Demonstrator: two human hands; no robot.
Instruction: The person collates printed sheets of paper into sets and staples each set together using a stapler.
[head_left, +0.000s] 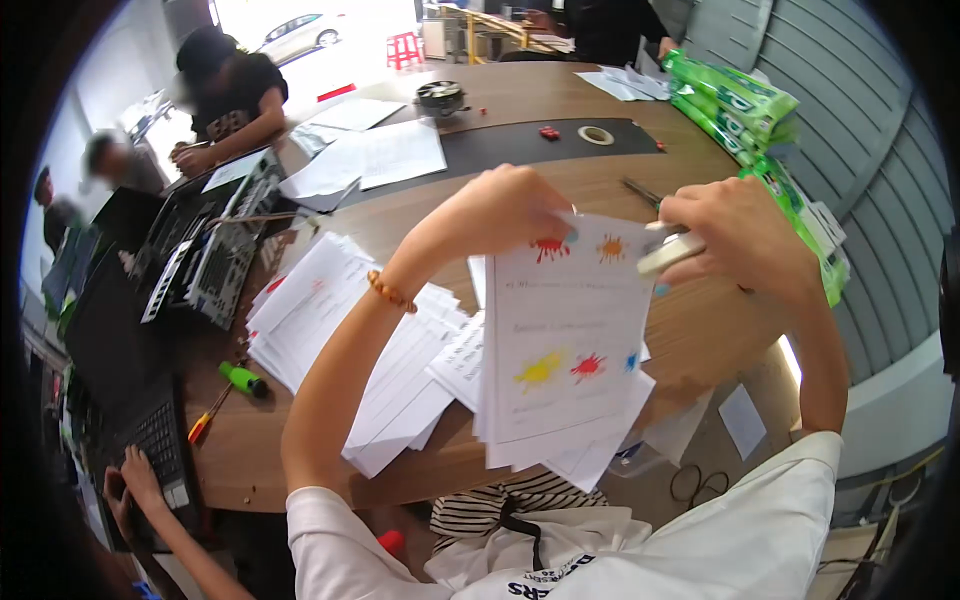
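My left hand pinches the top edge of a small stack of printed sheets, which hangs upright above the table's front edge. Coloured paint splats and faint lines of text show on the front sheet. My right hand is closed around a whitish stapler at the top right corner of the stack. Whether its jaws are pressed on the paper I cannot tell. Scissors lie just behind my right hand. Loose piles of paper spread over the table left of the stack.
On the wooden table are a tape roll, a small fan, a green screwdriver handle and an opened computer chassis. Green packages line the right edge. Co-workers sit left and opposite; one's hands touch a laptop keyboard.
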